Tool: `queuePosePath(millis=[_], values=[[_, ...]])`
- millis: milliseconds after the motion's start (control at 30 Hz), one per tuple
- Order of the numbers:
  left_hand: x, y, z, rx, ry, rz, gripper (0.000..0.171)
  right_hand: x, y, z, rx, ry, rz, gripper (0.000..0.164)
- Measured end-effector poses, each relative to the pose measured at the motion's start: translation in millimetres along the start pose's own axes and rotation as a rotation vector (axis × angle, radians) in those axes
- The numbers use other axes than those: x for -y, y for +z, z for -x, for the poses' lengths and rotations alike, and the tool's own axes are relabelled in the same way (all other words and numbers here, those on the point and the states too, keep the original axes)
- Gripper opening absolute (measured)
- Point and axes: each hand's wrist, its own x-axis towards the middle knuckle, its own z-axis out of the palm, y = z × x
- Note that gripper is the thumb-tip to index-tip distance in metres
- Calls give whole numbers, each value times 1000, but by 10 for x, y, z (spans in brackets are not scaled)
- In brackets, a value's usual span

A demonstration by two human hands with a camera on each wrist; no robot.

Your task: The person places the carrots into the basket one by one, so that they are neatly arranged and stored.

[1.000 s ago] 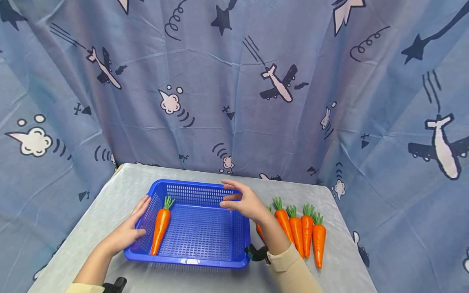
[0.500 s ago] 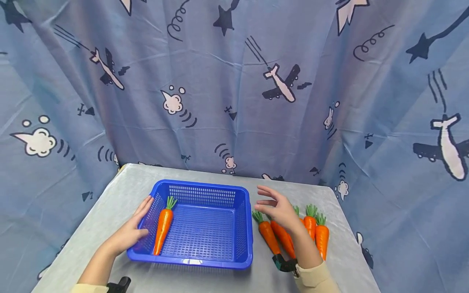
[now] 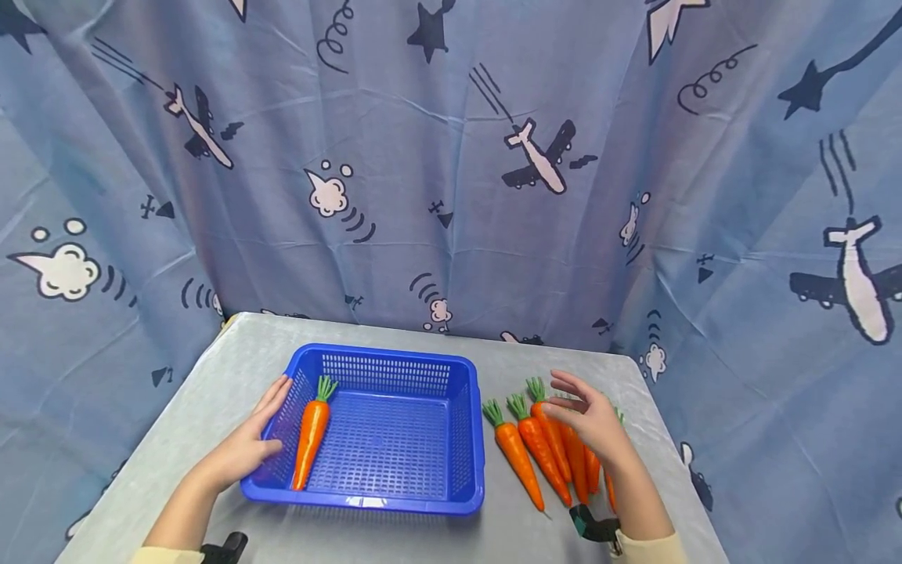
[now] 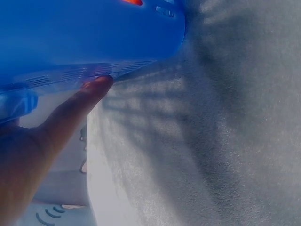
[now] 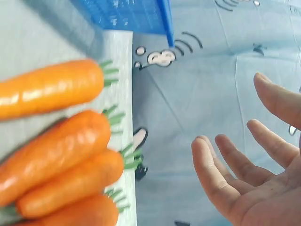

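Observation:
A blue plastic basket (image 3: 362,502) with perforated walls stands on the table, and one orange carrot (image 3: 310,442) lies along its left side. My left hand (image 3: 245,450) rests against the basket's left wall with straight fingers. In the left wrist view its thumb (image 4: 77,106) touches the wall of the basket (image 4: 99,37). Over the carrots right of the basket hovers my right hand (image 3: 592,423), fingers spread and slightly bent, holding nothing. It partly hides the rightmost carrots. The right wrist view shows the right hand (image 5: 263,190) apart from the carrots (image 5: 56,84).
Several carrots lie side by side in a fan, green tops away from me; the leftmost carrot (image 3: 519,462) is near the basket's right wall. A grey cloth covers the table (image 3: 395,544). A blue patterned curtain (image 3: 395,196) hangs behind and on both sides.
My right hand has moved right, from above the basket's right side to above the carrots, uncovering the left ones. The left hand and the carrot in the basket stay put.

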Motion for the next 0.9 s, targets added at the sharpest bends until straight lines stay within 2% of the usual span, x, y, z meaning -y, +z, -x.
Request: queuePosePath(millis=[267, 667, 900], values=[[3, 27, 14, 1, 1, 11, 101, -270, -208, 73, -73, 93, 68, 71], [-6, 4, -15, -2, 12, -2, 101, -539, -452, 162, -117, 214, 101, 79], [-2, -5, -8, -3, 13, -1, 100, -704, -546, 170, -133, 261, 178, 77]])
